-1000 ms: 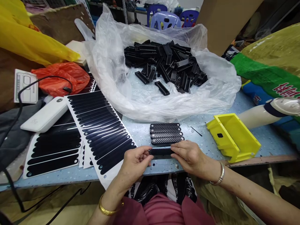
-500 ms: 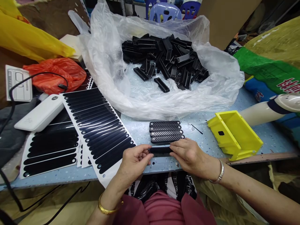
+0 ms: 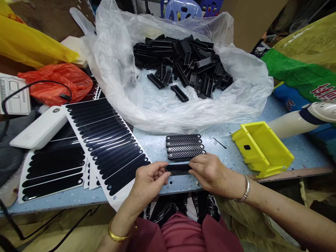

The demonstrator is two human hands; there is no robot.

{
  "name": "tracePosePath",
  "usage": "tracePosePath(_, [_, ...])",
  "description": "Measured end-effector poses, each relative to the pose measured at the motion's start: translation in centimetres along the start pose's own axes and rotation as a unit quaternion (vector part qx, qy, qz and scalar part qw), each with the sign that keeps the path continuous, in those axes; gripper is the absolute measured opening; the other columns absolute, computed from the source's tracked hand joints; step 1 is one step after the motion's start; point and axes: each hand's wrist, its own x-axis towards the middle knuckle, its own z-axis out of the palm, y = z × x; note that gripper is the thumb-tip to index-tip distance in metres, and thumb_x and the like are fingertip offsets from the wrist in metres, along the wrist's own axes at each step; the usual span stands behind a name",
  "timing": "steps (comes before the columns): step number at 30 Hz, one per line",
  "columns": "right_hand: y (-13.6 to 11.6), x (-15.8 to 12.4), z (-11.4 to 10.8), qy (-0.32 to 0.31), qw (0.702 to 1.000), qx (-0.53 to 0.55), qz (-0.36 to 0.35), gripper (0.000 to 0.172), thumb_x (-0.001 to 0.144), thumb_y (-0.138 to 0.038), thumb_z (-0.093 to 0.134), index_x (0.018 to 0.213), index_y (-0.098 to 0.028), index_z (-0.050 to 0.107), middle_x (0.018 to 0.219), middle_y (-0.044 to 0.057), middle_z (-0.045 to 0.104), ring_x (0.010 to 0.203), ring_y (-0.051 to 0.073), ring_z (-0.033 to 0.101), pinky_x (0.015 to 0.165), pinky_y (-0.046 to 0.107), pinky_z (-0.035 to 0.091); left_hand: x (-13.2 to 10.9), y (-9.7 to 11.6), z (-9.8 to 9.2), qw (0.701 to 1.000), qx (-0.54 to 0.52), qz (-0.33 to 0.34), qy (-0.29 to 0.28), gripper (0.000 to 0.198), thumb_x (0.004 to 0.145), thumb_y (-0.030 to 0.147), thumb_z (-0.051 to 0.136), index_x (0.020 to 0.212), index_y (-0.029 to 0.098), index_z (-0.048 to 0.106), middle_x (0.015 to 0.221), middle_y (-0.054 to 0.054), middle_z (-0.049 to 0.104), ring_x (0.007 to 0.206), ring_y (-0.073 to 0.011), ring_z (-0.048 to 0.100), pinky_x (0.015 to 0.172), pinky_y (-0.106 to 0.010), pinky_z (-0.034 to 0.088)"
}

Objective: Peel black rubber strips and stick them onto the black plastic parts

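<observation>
My left hand and my right hand pinch the two ends of a black slim bar-shaped plastic part, just above the table's front edge. Close beyond them lie several black parts with a mesh face, side by side in a neat row. To the left of my left hand are white backing sheets of glossy black adhesive strips. A clear plastic bag farther back holds a heap of black finned parts.
A yellow plastic holder stands on the speckled blue table to the right. A white power bank, an orange bag and a black cable lie at the left. Plastic stools stand beyond the table.
The whole view has drifted slightly, with the table items shifting left and upward in the picture. Both hands keep their hold on the black part.
</observation>
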Motion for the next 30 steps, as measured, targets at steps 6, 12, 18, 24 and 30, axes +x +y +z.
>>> tracePosePath(6, [0.24,0.22,-0.19,-0.038,0.999,-0.005,0.004,0.022,0.094,-0.015,0.049,0.079,-0.012,0.065,0.074,0.009,0.063,0.070,0.019,0.058,0.061,0.031,0.041,0.11,-0.34,0.02,1.000,-0.009,-0.007,-0.001,0.024,0.070,0.023,0.069,0.092,0.013,0.073,0.055,0.002,0.062,0.046,-0.0135,0.064,0.037,-0.017,0.047])
tracePosePath(12, [0.73,-0.02,-0.13,-0.011,0.998,0.057,0.012,0.019,0.094,-0.015,0.050,0.087,-0.013,0.068,0.075,0.008,0.065,0.071,0.018,0.060,0.064,0.029,0.046,0.08,-0.34,-0.06,1.000,-0.007,-0.003,-0.013,0.024,0.070,0.023,0.069,0.092,0.013,0.073,0.054,0.002,0.063,0.047,-0.0136,0.064,0.038,-0.018,0.048])
tracePosePath(18, [0.61,-0.02,-0.16,-0.019,0.999,0.042,0.012,0.017,0.092,-0.013,0.052,0.086,-0.012,0.067,0.075,0.008,0.064,0.072,0.018,0.060,0.064,0.029,0.045,0.07,-0.56,-0.08,1.000,0.000,0.001,-0.012,0.024,0.072,0.024,0.070,0.093,0.013,0.073,0.055,0.001,0.064,0.047,-0.0140,0.064,0.039,-0.018,0.048])
tracePosePath(24, [0.41,0.02,-0.39,-0.041,0.999,0.023,0.002,0.020,0.093,-0.012,0.049,0.081,-0.011,0.065,0.075,0.009,0.062,0.070,0.019,0.057,0.062,0.031,0.043,-0.05,-0.76,-0.23,1.000,0.004,0.003,-0.015,0.025,0.073,0.023,0.070,0.095,0.013,0.074,0.056,0.001,0.064,0.049,-0.0137,0.065,0.040,-0.017,0.049])
tracePosePath(30, [0.66,-0.41,-0.11,-0.001,0.998,0.067,0.008,0.014,0.092,-0.012,0.053,0.087,-0.011,0.067,0.078,0.009,0.064,0.073,0.018,0.060,0.066,0.029,0.048,0.01,-0.65,-0.20,1.000,0.003,0.011,-0.017,0.024,0.072,0.022,0.071,0.094,0.013,0.074,0.055,0.000,0.065,0.048,-0.0141,0.065,0.039,-0.018,0.048])
